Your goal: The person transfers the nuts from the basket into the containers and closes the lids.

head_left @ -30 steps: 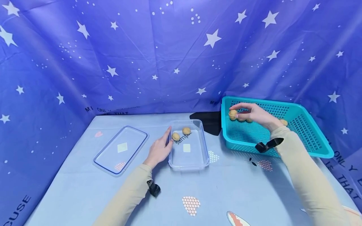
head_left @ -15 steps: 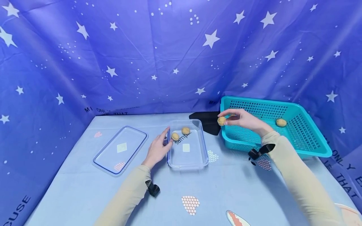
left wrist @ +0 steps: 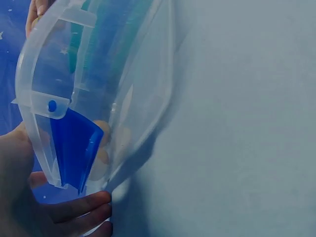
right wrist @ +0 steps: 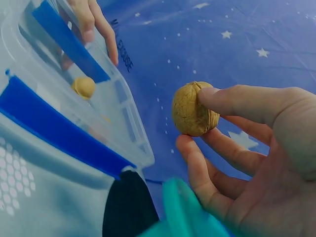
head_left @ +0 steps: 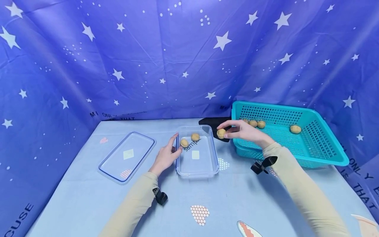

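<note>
Now the right hand (head_left: 241, 130), pinching a walnut (head_left: 220, 133), has cleared the teal basket (head_left: 325, 144) toward the clear container (head_left: 197, 171), which the left hand (head_left: 166, 154) steadies with relaxed fingers.

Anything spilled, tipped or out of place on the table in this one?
Nothing stands out. The clear container sits flat with two walnuts inside, its lid lies flat beside it, and the teal basket is upright. The right hand pinches a walnut; the left hand rests on the container's edge.
</note>
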A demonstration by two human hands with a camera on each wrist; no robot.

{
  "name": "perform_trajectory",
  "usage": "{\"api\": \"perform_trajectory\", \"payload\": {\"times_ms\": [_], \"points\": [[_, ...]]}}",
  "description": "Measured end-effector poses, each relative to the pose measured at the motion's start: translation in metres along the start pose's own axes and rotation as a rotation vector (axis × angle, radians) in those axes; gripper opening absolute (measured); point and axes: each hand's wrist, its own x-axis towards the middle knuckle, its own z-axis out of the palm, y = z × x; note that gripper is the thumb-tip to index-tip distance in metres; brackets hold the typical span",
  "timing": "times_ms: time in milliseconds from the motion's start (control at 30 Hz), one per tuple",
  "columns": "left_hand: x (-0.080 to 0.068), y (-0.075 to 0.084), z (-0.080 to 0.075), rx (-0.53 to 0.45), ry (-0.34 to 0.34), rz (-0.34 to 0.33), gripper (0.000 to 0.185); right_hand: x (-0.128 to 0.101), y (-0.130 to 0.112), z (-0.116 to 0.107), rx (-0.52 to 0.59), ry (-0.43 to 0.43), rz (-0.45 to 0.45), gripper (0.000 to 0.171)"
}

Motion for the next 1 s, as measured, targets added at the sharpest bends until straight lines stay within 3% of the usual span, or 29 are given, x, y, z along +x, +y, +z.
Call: {"api": "perform_trajectory", "payload": {"times_ms": [367, 633, 1000], "points": [[0.002, 0.003, -0.004, 0.002, -0.083, -0.022, 0.069, 0.013, -0.007, 0.029, 0.027, -0.05, -0.033, 0.035], [0.0, 0.005, -0.005, 0.013, -0.09, -0.027, 0.071, 0.029, -0.003, 0.055, 0.05, -0.105, -0.072, 0.037], [0.001, 0.007, -0.006, 0.038, -0.089, -0.046, 0.069, 0.05, 0.001, 0.088, -0.006, -0.145, -0.127, 0.036]]}}
